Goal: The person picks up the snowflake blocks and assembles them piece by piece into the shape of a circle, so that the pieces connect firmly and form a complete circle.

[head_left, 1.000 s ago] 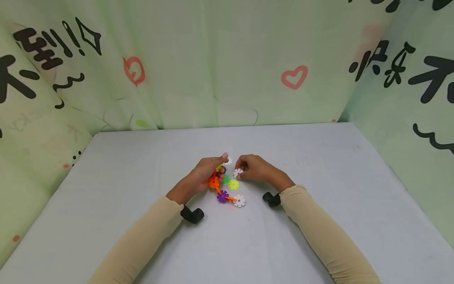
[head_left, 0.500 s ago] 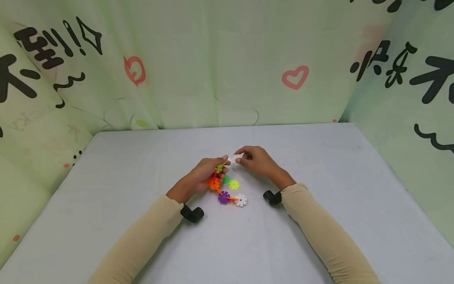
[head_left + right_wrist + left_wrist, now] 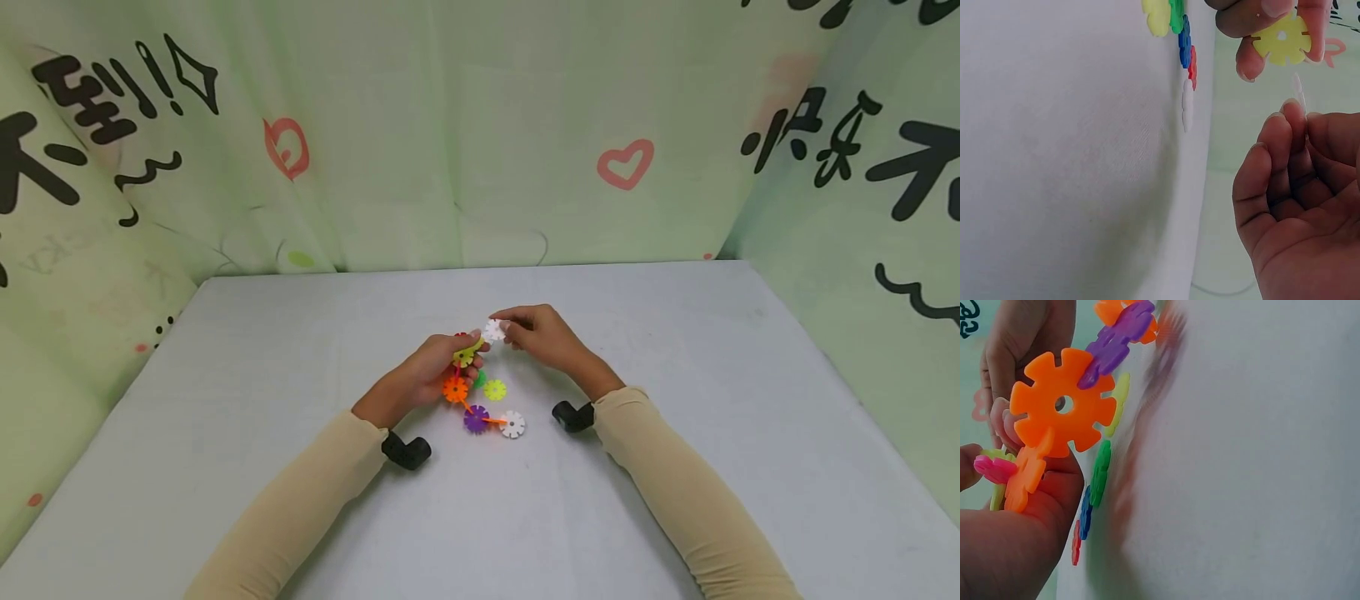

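Just below ctr of head frame: pinches white notched plastic disc (image 3: pixel 494 330) w/ R hand (image 3: pixel 540 335), thumb-to-fingertip; slightly left, grips chain of multicoloured notched plastic discs (image 3: pixel 451 390) in bent-fingered L hand (image 3: pixel 437 365). Prob. light, stiff, slick; best held at rim.

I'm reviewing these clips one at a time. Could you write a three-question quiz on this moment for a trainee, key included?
1. Multiple choice: what does the right hand pinch?
a) a purple disc
b) a white disc
c) an orange disc

2. True or false: the left hand holds nothing.

3. Put these discs at the table in order, top to bottom in the right wrist view: red disc, lower white disc, green disc, blue disc.

Key
1: b.
2: False; it holds a yellow disc.
3: Green, blue, red, white.
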`<state>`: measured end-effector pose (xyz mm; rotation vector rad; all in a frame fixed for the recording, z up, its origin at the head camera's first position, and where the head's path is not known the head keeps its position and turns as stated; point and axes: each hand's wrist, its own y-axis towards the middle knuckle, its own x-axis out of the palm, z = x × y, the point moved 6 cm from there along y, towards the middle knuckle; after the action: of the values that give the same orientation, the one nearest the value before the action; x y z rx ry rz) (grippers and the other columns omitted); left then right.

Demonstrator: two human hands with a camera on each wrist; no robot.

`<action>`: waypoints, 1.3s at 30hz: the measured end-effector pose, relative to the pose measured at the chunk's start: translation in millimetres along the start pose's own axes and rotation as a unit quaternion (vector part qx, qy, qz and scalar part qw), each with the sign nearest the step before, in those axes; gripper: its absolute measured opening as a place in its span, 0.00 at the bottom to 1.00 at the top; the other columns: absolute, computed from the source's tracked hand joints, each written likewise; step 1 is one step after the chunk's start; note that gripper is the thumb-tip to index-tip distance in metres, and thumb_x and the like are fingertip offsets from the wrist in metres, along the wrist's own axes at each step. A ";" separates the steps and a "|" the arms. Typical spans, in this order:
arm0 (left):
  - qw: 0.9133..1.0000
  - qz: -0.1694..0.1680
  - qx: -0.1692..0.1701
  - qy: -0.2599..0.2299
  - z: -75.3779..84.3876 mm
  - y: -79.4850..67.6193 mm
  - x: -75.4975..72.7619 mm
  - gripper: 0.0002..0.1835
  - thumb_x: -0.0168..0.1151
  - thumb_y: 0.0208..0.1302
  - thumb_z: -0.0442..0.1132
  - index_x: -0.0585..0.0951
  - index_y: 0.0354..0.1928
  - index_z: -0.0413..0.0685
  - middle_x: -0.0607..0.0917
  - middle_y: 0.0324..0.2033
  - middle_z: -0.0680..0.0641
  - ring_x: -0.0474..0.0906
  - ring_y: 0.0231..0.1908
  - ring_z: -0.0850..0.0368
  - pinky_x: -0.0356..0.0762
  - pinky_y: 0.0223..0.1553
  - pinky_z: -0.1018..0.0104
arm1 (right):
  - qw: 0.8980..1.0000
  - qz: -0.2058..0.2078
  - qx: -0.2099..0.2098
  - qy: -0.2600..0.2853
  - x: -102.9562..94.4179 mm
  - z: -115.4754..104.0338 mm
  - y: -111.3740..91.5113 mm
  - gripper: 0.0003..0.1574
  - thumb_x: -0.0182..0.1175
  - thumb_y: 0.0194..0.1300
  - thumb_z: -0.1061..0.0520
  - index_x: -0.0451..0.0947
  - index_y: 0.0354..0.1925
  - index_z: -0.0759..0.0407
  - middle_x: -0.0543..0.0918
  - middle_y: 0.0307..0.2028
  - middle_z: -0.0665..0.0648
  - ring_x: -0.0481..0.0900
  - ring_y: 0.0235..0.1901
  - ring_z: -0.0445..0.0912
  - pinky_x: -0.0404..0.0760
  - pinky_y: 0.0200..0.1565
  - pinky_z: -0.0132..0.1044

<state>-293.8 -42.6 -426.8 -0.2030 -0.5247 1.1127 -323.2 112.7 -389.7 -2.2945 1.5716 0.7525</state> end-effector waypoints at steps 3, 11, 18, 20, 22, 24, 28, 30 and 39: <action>1.000 -0.004 0.004 0.001 -0.1 0.7 0.0 0.25 0.52 0.74 0.47 0.72 0.59 0.30 0.76 0.28 0.48 0.71 0.23 0.59 0.74 0.26 0.74 | 1.000 -0.012 -0.001 0.008 1.7 -1.2 -0.2 0.16 0.53 0.73 0.61 0.80 0.54 0.64 0.80 0.31 0.63 0.75 0.30 0.49 0.78 0.35 0.40; 1.000 -0.007 0.008 0.004 -1.4 0.4 1.4 0.26 0.51 0.74 0.48 0.72 0.58 0.28 0.76 0.28 0.47 0.71 0.23 0.59 0.74 0.25 0.74 | 1.000 -0.011 -0.005 0.014 3.1 -0.1 0.5 0.16 0.53 0.72 0.62 0.81 0.53 0.65 0.80 0.29 0.63 0.74 0.28 0.48 0.78 0.34 0.41; 1.000 0.009 0.013 -0.001 -1.3 0.0 0.1 0.26 0.50 0.75 0.49 0.72 0.57 0.29 0.76 0.29 0.47 0.71 0.24 0.59 0.74 0.25 0.74 | 1.000 -0.006 -0.006 0.009 4.3 0.2 -0.6 0.14 0.55 0.71 0.63 0.82 0.51 0.65 0.81 0.30 0.56 0.76 0.29 0.48 0.78 0.33 0.40; 1.000 0.008 0.012 0.000 -1.3 -0.1 0.4 0.26 0.50 0.75 0.49 0.72 0.57 0.29 0.76 0.28 0.47 0.71 0.23 0.59 0.74 0.25 0.74 | 1.000 0.002 -0.007 0.011 3.6 0.0 -0.8 0.14 0.56 0.71 0.62 0.82 0.51 0.64 0.81 0.30 0.56 0.75 0.28 0.49 0.77 0.32 0.39; 1.000 0.004 0.011 -0.002 -1.5 0.2 0.7 0.26 0.50 0.75 0.49 0.73 0.57 0.29 0.76 0.28 0.47 0.71 0.23 0.60 0.74 0.25 0.74 | 1.000 0.010 -0.007 0.012 2.8 -0.5 -0.8 0.14 0.56 0.71 0.61 0.82 0.50 0.64 0.81 0.30 0.56 0.76 0.28 0.49 0.77 0.31 0.38; 1.000 0.002 0.010 -0.006 -1.8 0.6 0.9 0.26 0.50 0.75 0.49 0.73 0.58 0.28 0.76 0.28 0.47 0.71 0.22 0.60 0.74 0.25 0.74 | 1.000 0.013 -0.006 0.015 2.4 -1.0 -1.0 0.14 0.57 0.71 0.60 0.82 0.50 0.63 0.82 0.31 0.57 0.76 0.29 0.50 0.77 0.31 0.37; 1.000 0.008 0.013 -0.006 -1.2 0.3 0.4 0.26 0.50 0.75 0.49 0.73 0.58 0.29 0.76 0.28 0.47 0.71 0.23 0.60 0.74 0.25 0.75 | 1.000 -0.014 -0.008 0.020 3.8 -3.1 -3.1 0.17 0.56 0.72 0.60 0.79 0.56 0.64 0.84 0.37 0.60 0.77 0.31 0.50 0.77 0.34 0.36; 1.000 0.012 0.014 -0.003 -0.8 0.2 0.0 0.26 0.50 0.75 0.49 0.73 0.59 0.30 0.76 0.29 0.47 0.71 0.23 0.60 0.74 0.25 0.75 | 0.999 -0.030 -0.010 0.025 4.7 -4.1 -4.4 0.19 0.55 0.72 0.62 0.77 0.59 0.64 0.84 0.39 0.62 0.77 0.33 0.51 0.76 0.35 0.37; 1.000 0.004 0.003 0.007 1.5 -1.7 -0.2 0.26 0.51 0.74 0.49 0.72 0.56 0.29 0.76 0.28 0.47 0.70 0.24 0.60 0.73 0.24 0.75 | 0.997 -0.042 0.007 0.069 7.2 -2.6 -5.3 0.20 0.56 0.71 0.64 0.77 0.59 0.64 0.84 0.41 0.59 0.78 0.35 0.49 0.79 0.45 0.49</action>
<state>-293.2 -43.6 -424.9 -0.2075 -0.5095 1.1195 -315.6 107.8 -391.9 -2.4324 1.5190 0.5714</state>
